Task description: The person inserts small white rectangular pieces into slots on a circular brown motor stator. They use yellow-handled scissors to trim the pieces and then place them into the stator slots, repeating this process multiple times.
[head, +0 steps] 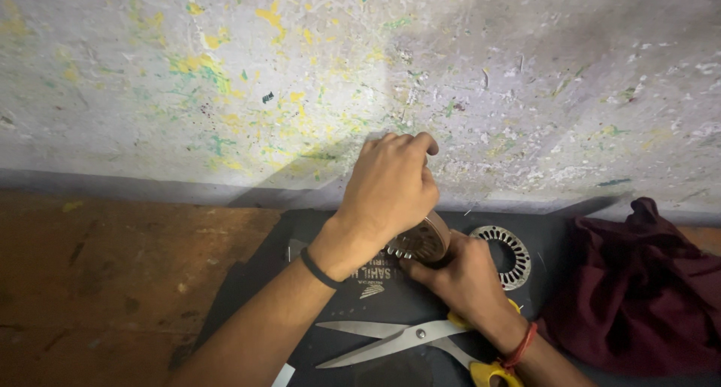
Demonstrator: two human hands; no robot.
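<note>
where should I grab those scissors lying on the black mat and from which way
Take the scissors by the yellow handles, coming from the right, near the right hand's wrist. The blades lie open and point left, so that end is sharp; the handles sit at the lower right, partly tucked under the forearm.

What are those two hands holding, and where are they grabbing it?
Both hold one round, toothed brown metal core. The left hand closes over its top; the right hand grips its lower right edge.

White printed label (369, 282) with a small striped emblem, on the dark flat mat (300, 237), partly hidden under the left hand (390, 192)
</note>
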